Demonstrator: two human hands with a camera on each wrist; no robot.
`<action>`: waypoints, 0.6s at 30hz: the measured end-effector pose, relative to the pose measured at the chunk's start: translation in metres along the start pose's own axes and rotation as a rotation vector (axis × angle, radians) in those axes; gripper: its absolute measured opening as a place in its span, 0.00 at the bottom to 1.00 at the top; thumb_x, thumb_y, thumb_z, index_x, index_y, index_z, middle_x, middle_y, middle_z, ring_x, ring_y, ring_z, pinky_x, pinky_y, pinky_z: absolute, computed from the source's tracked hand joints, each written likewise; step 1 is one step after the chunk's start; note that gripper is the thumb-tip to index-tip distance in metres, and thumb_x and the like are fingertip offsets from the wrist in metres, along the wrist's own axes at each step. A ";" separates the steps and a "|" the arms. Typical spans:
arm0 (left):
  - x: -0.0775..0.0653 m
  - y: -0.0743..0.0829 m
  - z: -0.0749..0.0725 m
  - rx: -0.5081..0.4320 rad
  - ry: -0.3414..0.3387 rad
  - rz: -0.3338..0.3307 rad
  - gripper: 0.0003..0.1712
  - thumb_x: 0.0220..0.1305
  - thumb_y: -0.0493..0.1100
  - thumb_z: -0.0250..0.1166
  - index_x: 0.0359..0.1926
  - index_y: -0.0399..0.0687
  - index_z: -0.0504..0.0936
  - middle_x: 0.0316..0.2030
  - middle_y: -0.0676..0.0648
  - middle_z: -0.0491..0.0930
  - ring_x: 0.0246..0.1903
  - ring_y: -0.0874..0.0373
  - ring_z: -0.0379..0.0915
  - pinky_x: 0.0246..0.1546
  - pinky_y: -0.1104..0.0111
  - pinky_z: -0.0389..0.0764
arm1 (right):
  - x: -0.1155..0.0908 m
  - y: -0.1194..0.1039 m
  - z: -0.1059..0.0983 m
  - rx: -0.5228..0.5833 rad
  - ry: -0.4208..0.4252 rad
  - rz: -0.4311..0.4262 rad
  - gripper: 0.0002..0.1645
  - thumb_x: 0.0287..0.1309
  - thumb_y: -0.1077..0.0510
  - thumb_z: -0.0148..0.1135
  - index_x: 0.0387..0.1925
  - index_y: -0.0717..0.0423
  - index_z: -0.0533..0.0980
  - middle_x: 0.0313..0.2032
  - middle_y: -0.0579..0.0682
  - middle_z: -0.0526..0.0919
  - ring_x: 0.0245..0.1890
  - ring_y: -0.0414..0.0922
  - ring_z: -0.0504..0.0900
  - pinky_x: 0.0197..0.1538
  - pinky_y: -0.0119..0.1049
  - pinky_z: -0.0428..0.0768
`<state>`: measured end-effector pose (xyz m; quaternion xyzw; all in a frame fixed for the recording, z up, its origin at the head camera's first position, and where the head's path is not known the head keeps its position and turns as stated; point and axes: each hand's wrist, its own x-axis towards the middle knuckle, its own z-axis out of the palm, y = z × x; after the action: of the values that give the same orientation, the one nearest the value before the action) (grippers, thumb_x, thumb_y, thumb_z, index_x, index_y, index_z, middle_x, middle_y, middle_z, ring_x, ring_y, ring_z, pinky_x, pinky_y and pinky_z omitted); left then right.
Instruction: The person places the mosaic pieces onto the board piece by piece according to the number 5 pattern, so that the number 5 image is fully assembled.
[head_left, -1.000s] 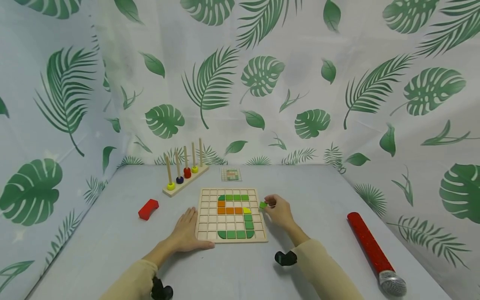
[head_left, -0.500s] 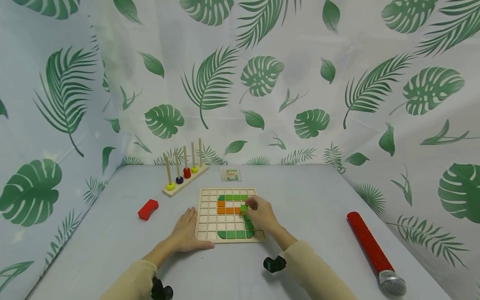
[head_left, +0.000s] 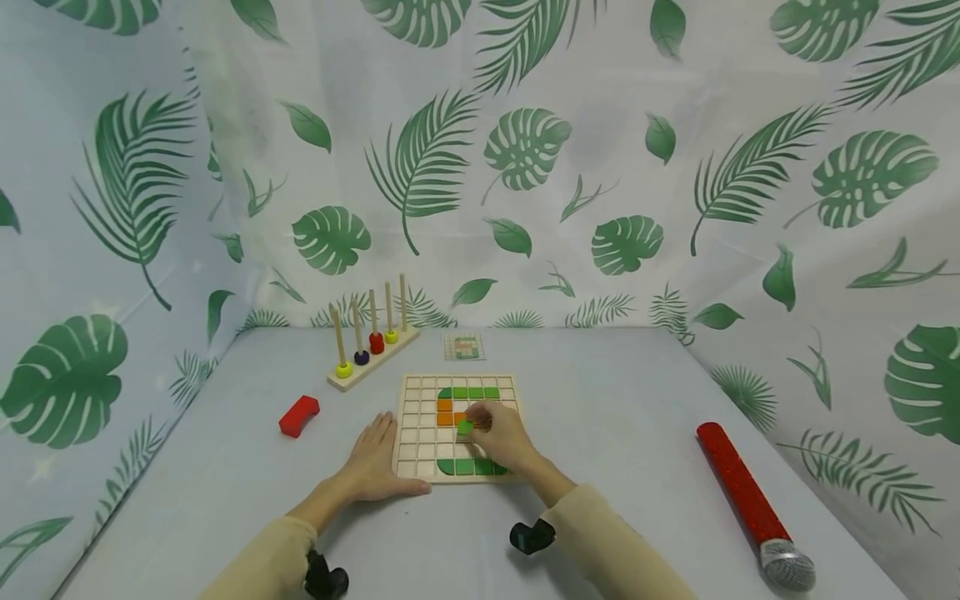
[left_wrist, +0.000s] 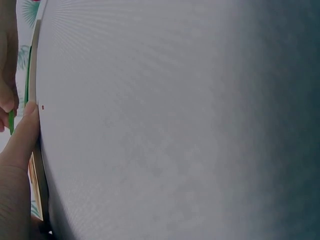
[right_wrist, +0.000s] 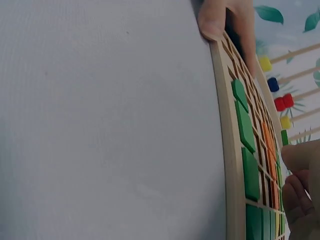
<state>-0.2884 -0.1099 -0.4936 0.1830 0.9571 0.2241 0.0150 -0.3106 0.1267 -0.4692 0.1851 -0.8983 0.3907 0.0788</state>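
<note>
A wooden grid board (head_left: 417,451) lies on the table with green and orange tiles set in some of its squares. My right hand (head_left: 504,435) is over the board, pinching a light green square tile (head_left: 465,427) between thumb and fingers. In the right wrist view that tile (right_wrist: 284,137) stands on edge above the grid. My left hand (head_left: 372,461) rests along the board's left side, fingers straight and thumb (left_wrist: 25,131) against the near edge. The right hand hides part of the board's right side.
Behind the board lies a small pattern card (head_left: 465,347). A peg stand (head_left: 378,360) with coloured beads stands at the back left. A red arched block (head_left: 299,416) lies left of the left hand. On the right lies a red microphone (head_left: 742,483).
My right hand has carried the light green tile leftward, from beside the board's right edge to over its middle. The left hand stays in place.
</note>
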 end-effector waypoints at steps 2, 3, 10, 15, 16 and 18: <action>0.000 0.000 -0.001 0.002 -0.001 0.000 0.73 0.29 0.80 0.58 0.65 0.32 0.45 0.66 0.36 0.43 0.65 0.44 0.34 0.63 0.53 0.42 | -0.001 -0.002 0.004 -0.005 -0.025 -0.029 0.15 0.45 0.66 0.61 0.40 0.59 0.75 0.37 0.46 0.79 0.36 0.39 0.76 0.39 0.29 0.76; 0.000 0.001 -0.001 0.002 -0.001 -0.001 0.73 0.29 0.80 0.58 0.65 0.32 0.45 0.66 0.35 0.43 0.65 0.44 0.34 0.63 0.53 0.42 | -0.001 -0.004 0.005 -0.006 -0.040 -0.040 0.15 0.45 0.66 0.61 0.40 0.59 0.75 0.36 0.46 0.79 0.35 0.39 0.76 0.39 0.29 0.76; 0.001 0.003 -0.004 0.003 0.005 0.004 0.73 0.30 0.79 0.59 0.65 0.31 0.46 0.65 0.35 0.44 0.65 0.43 0.35 0.63 0.52 0.43 | -0.003 -0.010 0.016 -0.056 -0.139 -0.107 0.14 0.45 0.63 0.63 0.38 0.57 0.76 0.35 0.44 0.79 0.36 0.36 0.76 0.40 0.27 0.76; 0.001 0.003 -0.005 -0.007 -0.001 0.004 0.73 0.30 0.79 0.59 0.65 0.31 0.46 0.65 0.35 0.44 0.65 0.44 0.35 0.63 0.52 0.43 | -0.004 -0.013 0.019 -0.065 -0.155 -0.112 0.13 0.46 0.64 0.62 0.38 0.57 0.76 0.35 0.45 0.80 0.36 0.37 0.77 0.41 0.27 0.76; 0.001 0.003 -0.004 -0.008 0.000 0.004 0.73 0.30 0.79 0.59 0.65 0.31 0.46 0.65 0.35 0.44 0.65 0.44 0.35 0.63 0.52 0.43 | -0.004 -0.013 0.019 -0.063 -0.156 -0.110 0.13 0.46 0.64 0.62 0.38 0.57 0.76 0.35 0.45 0.80 0.36 0.37 0.77 0.41 0.27 0.76; 0.000 0.003 -0.004 -0.009 0.001 0.004 0.73 0.30 0.79 0.59 0.65 0.31 0.46 0.65 0.35 0.44 0.65 0.44 0.35 0.63 0.52 0.43 | -0.004 -0.014 0.020 -0.063 -0.158 -0.107 0.13 0.46 0.64 0.62 0.38 0.57 0.76 0.35 0.45 0.80 0.36 0.37 0.77 0.40 0.27 0.76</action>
<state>-0.2883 -0.1092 -0.4889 0.1846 0.9558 0.2284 0.0151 -0.3018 0.1048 -0.4745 0.2606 -0.9024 0.3415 0.0342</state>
